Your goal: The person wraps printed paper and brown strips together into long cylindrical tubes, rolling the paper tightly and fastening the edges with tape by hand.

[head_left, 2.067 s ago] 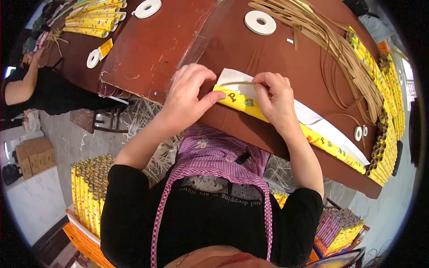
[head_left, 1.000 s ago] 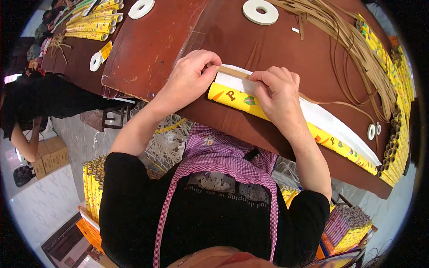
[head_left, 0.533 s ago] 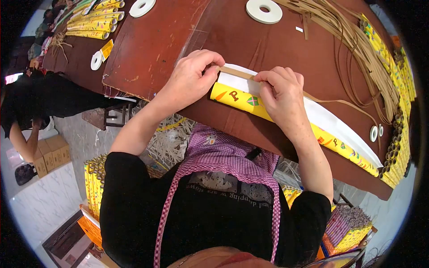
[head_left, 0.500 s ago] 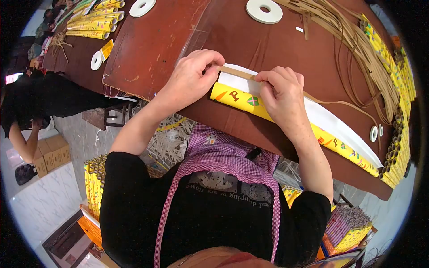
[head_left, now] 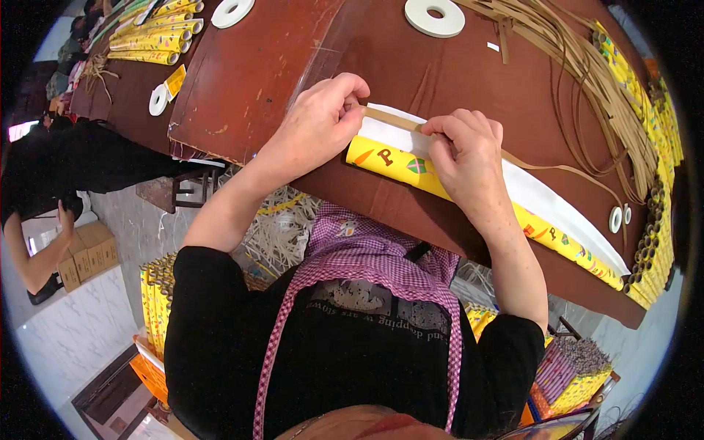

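A sheet of yellow printed paper (head_left: 400,164), partly rolled, stretches along the front edge of the brown table, its white inner side (head_left: 539,189) facing up behind the roll. Across that white side, near its back edge, runs a thin tan strip (head_left: 396,119). My left hand (head_left: 323,117) pinches the strip's end at the sheet's left corner, thumb against curled fingers. Further right, my right hand (head_left: 467,152) pinches the same strip and covers part of the sheet. Beyond my right hand, the strip trails toward two small white tape rolls (head_left: 615,218).
Large white tape rolls (head_left: 434,17) lie at the back. A bundle of tan strips (head_left: 579,73) curves along the right side, near stacked yellow tubes (head_left: 649,257). More yellow tubes (head_left: 154,44) lie back left. A co-worker's arm (head_left: 40,257) shows at far left.
My left hand has shifted slightly, its fingers still pinched on the strip. My right hand has slid a little to the right. The co-worker's arm at far left has moved.
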The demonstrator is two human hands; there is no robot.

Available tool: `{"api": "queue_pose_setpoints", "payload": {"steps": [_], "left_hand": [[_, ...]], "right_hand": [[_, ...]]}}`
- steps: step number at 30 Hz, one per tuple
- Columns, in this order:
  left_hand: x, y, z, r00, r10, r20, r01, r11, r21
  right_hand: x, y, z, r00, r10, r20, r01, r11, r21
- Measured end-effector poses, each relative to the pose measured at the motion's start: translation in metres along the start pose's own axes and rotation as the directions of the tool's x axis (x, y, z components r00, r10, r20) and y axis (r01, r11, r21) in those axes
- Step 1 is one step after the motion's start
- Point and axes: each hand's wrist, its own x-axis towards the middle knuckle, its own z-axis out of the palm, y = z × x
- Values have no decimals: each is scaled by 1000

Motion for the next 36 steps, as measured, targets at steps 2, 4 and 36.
{"api": "queue_pose_setpoints", "payload": {"steps": [2, 4, 36], "left_hand": [[1, 2, 0, 1000, -22, 17, 22, 1000, -16], [2, 3, -1, 999, -27, 23, 27, 1000, 5], [17, 14, -3, 991, 33, 127, -78, 926, 368]], "right_hand": [[0, 0, 0, 1000, 4, 0, -4, 1000, -12], [0, 0, 0, 1000, 5, 0, -5, 1000, -15], [2, -1, 1, 997, 65, 52, -61, 996, -64]]}}
